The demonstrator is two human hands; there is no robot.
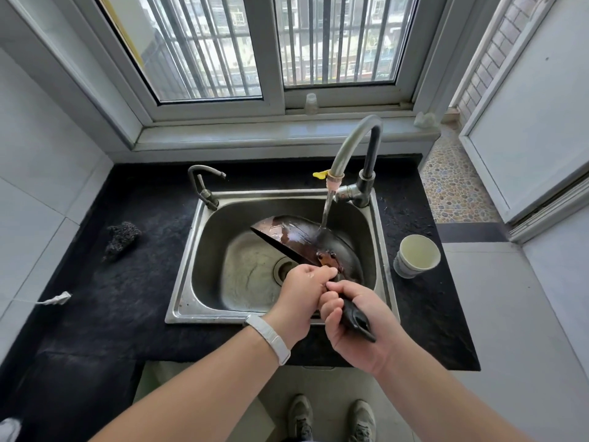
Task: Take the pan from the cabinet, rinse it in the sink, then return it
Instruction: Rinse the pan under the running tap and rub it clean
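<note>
A dark, rusty pan (302, 237) is tilted on its side inside the steel sink (191, 250), its underside turned toward me. Water runs from the tall faucet (353, 148) onto the pan's back. My right hand (353, 317) is closed around the pan's black handle near the sink's front edge. My left hand (306, 288), with a white band on the wrist, grips the handle just below the riveted joint, touching my right hand. The cabinet is out of sight.
A small second tap (204, 183) stands at the sink's back left. A white cup (416, 255) sits on the black counter right of the sink, a dark scouring pad (121, 239) lies to the left. A plastic cup (310, 103) stands on the window sill.
</note>
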